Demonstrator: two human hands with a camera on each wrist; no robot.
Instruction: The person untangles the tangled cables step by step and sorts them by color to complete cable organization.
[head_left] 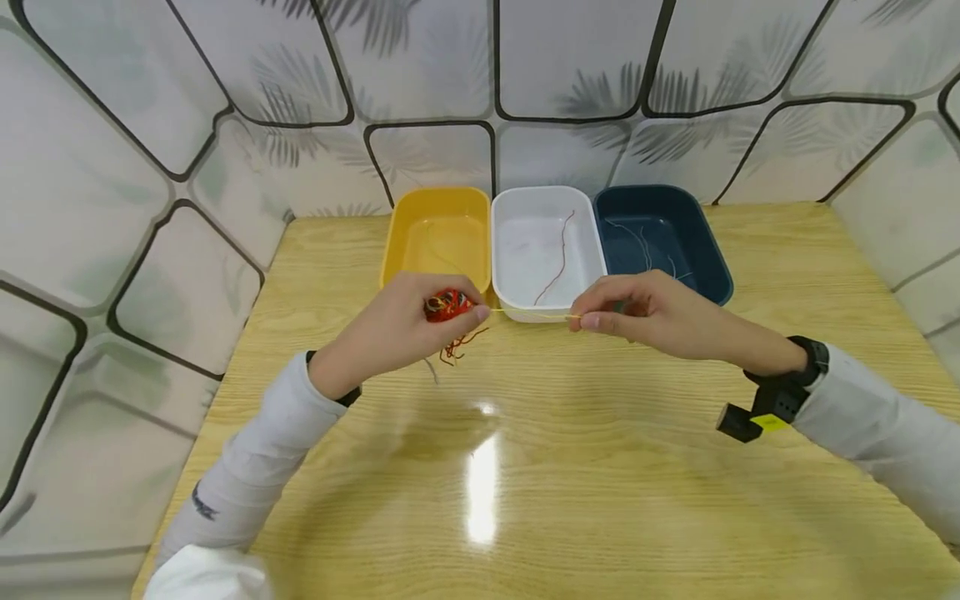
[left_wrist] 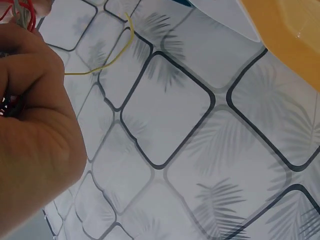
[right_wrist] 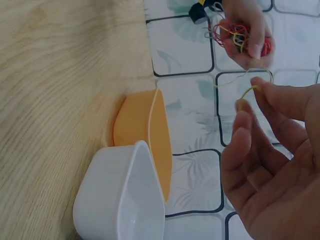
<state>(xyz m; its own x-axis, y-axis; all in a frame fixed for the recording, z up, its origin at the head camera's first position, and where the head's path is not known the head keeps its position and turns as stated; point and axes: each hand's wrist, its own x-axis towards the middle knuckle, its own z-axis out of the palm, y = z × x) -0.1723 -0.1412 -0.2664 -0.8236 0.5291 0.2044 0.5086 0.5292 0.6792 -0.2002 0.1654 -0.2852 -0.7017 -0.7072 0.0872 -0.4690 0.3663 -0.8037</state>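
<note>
My fingers pinch a yellow thread (right_wrist: 248, 91) in the right hand (head_left: 660, 312), thumb against index; those of my left hand (head_left: 401, 321) curl round a bundle of mostly red threads (head_left: 448, 306). The yellow thread spans between both hands, its long axis side to side above the desk (head_left: 615, 467), near the white bin (head_left: 528, 250). The yellow bin (head_left: 442, 242) lies left and farther off from my right fingers; my left hand is nearer it.
</note>
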